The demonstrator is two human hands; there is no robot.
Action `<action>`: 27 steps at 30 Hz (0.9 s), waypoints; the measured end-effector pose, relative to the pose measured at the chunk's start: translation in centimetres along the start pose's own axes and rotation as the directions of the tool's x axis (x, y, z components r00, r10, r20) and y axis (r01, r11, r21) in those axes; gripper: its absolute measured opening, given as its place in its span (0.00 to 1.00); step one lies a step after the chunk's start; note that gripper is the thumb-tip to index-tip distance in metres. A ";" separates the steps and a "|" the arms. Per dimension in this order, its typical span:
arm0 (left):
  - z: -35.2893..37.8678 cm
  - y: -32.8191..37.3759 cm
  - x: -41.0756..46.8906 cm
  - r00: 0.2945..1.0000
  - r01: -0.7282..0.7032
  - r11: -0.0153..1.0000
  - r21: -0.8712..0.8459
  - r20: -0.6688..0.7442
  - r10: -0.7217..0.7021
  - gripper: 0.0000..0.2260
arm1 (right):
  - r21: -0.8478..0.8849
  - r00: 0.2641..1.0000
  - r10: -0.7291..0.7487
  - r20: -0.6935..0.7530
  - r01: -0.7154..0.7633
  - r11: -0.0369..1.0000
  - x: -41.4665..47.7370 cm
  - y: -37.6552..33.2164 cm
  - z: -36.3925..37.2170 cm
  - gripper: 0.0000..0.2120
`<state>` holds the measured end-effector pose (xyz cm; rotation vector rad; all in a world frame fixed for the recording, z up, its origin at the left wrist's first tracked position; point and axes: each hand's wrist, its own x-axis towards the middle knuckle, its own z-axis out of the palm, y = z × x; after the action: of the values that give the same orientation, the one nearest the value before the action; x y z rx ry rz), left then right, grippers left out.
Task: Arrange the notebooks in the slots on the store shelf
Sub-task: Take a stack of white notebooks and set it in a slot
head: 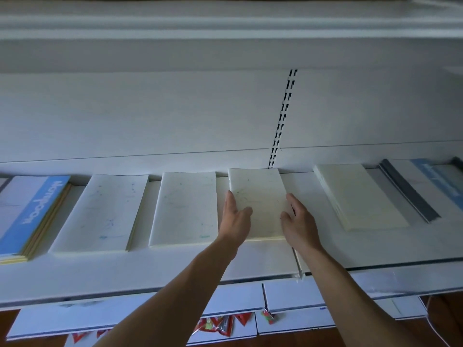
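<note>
The left hand [235, 214] and right hand [298, 219], fingers nearly straight, are pressed against the side edges of the cream notebook [260, 194] at mid-shelf. Even pressure is advised, so it is squared to the far back panel [175, 121], parallel to the neighbouring stack [185, 209] on the left.

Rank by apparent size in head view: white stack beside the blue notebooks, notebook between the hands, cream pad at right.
1. White stack.
2. Tie: centre notebook and cream pad look alike; skewed angles prevent ranking.
</note>
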<state>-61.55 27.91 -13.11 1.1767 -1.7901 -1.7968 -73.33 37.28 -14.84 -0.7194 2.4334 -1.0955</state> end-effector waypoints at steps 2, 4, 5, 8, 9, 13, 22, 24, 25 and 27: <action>-0.7 0.3 -0.1 1.000 -0.031 0.997 0.077 0.003 0.031 0.13 | -0.054 1.000 -0.009 -0.006 0.009 0.998 0.1 -0.8 -0.6 0.23; -1.6 0.9 -0.4 0.993 -0.117 0.976 0.186 -0.008 0.121 0.12 | -0.148 0.995 -0.073 -0.068 0.063 0.987 0.3 -2.1 -1.3 0.20; -2.4 1.2 -0.8 0.985 -0.167 0.955 0.244 -0.002 0.173 0.15 | -0.184 0.988 -0.115 -0.104 0.094 0.978 0.3 -2.9 -1.4 0.19; -5.8 2.5 -1.9 0.955 -0.253 0.833 0.492 -0.008 0.295 0.22 | -0.257 0.973 -0.207 -0.099 0.176 0.950 0.0 -6.6 -0.3 0.16; -7.5 2.9 -2.3 0.938 -0.271 0.736 0.621 -0.001 0.346 0.21 | -0.291 0.970 -0.238 -0.045 0.215 0.932 -0.2 -8.0 0.8 0.16; -15.8 3.6 -4.8 0.910 -0.177 0.459 0.870 -0.033 0.414 0.17 | -0.302 0.928 -0.332 0.171 0.370 0.879 -1.6 -14.6 7.1 0.15; -37.6 -1.9 -11.7 0.845 0.195 0.476 0.857 -0.393 0.362 0.13 | 0.070 0.790 -0.338 0.510 0.354 0.933 -9.4 -27.6 24.4 0.11; -42.1 -3.2 -12.1 0.833 0.204 0.495 0.845 -0.416 0.366 0.15 | 0.136 0.776 -0.323 0.542 0.299 0.945 -11.0 -29.8 28.1 0.06; -44.4 -3.8 -12.1 0.830 0.200 0.493 0.846 -0.414 0.374 0.16 | 0.174 0.774 -0.301 0.557 0.245 0.954 -11.8 -31.0 29.8 0.05; -48.7 -4.9 -12.0 0.845 0.168 0.480 0.861 -0.376 0.379 0.17 | 0.231 0.782 -0.234 0.578 0.118 0.966 -13.3 -33.2 33.1 0.11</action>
<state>-16.78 5.51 -7.21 1.6037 -2.3538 -0.2155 -35.53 7.23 -8.35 -1.0625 1.7243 -0.9487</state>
